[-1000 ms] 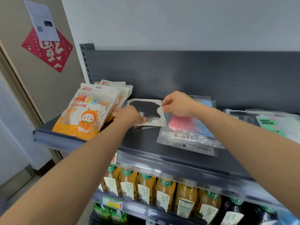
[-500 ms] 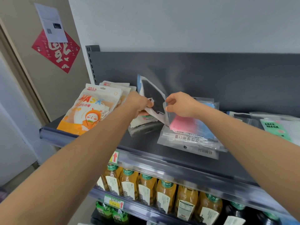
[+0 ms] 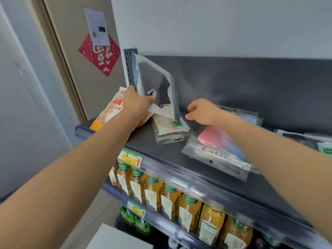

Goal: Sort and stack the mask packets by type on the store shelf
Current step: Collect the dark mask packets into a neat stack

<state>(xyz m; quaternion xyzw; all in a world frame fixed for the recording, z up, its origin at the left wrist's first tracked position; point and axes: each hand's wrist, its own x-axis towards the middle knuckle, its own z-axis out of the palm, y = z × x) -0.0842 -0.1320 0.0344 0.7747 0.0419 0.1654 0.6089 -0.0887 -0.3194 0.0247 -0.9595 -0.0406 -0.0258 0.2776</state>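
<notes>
Top shelf (image 3: 161, 153): dark, flat, with packets spread from its left end to its right.

Orange packets (image 3: 107, 114) are stacked at the left end. A clear pile of pink and blue masks (image 3: 217, 150) lies mid-shelf, overhanging the front edge.

The black mask packet (image 3: 156, 83) is lifted clear of the shelf and stands nearly upright above the left end. A green-label packet (image 3: 170, 130) lies flat beneath it.

The left hand (image 3: 136, 105) pinches the black packet by its lower left corner, thumb on the face. The right hand (image 3: 201, 112) hovers near the back edge with fingers loosely curled and nothing seen in them.

Assessment: the packets are light, limp and glossy (likely to slide off one another). They are best gripped at a sealed edge and laid flat, not dropped.
</notes>
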